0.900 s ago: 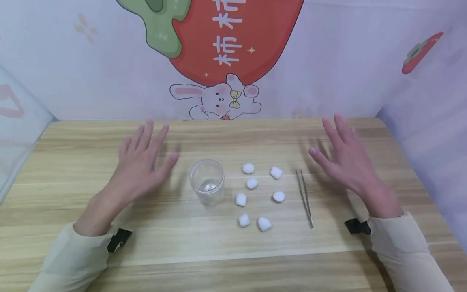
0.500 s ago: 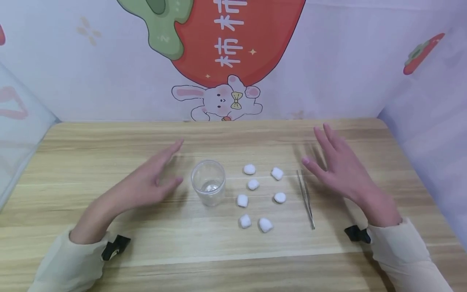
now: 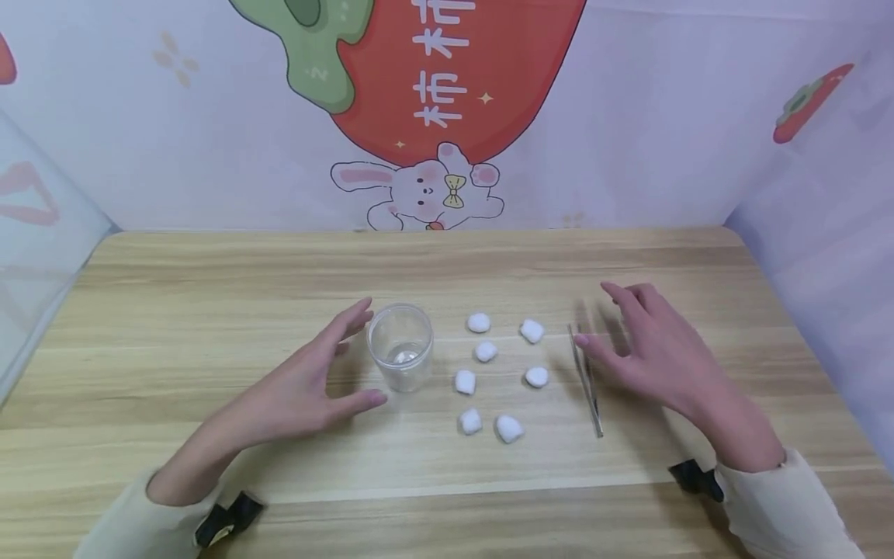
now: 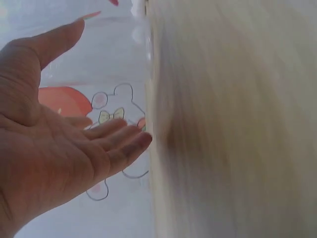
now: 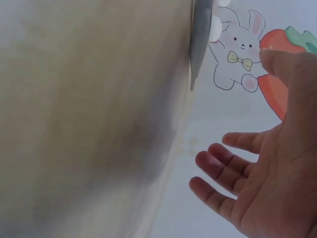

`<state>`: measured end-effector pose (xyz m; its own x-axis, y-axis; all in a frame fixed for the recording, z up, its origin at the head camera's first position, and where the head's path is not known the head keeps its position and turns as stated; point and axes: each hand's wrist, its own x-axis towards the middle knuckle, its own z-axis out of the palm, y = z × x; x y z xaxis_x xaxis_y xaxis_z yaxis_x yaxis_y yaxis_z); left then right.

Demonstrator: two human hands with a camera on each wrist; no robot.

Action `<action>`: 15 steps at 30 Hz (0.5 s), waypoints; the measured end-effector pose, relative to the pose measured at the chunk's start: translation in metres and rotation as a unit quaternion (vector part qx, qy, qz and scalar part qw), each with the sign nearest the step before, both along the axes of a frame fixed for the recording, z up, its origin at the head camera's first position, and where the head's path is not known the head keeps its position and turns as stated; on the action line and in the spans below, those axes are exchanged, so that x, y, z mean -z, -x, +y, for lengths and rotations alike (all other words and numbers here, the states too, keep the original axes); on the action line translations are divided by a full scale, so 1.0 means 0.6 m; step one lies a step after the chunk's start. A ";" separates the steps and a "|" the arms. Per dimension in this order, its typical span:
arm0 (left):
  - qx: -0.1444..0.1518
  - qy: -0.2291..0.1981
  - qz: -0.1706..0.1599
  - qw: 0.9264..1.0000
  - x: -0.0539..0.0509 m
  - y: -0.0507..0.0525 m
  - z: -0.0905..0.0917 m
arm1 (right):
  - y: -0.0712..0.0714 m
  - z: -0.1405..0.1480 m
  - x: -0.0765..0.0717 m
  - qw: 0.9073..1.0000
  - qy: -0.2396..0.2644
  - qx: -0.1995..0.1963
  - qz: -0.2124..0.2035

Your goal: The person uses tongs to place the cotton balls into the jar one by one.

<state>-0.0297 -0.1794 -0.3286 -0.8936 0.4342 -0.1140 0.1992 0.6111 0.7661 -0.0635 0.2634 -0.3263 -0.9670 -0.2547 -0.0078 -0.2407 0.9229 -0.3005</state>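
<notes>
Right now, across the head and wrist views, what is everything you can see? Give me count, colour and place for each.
Cup: 1, clear, upright on the table, beside the left hand
Small lumps: 7, white, scattered between cup and tweezers
Tweezers: 1, metallic grey, lying on the table, partly hidden by the right hand in the head view
Table: 1, light wood-grain, under these things
Printed backdrop: number of sheets unclear, pale with red fruit and a rabbit, behind and beside the table
Black pieces: 2, black, one at each cuff
Sleeves: 2, cream, on the forearms
Hands: 2, bare, left by the cup, right by the tweezers
</notes>
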 end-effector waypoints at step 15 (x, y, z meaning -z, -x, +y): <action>-0.025 -0.086 0.034 0.995 0.024 0.012 0.036 | -0.036 -0.011 0.007 0.999 -0.003 0.026 -0.043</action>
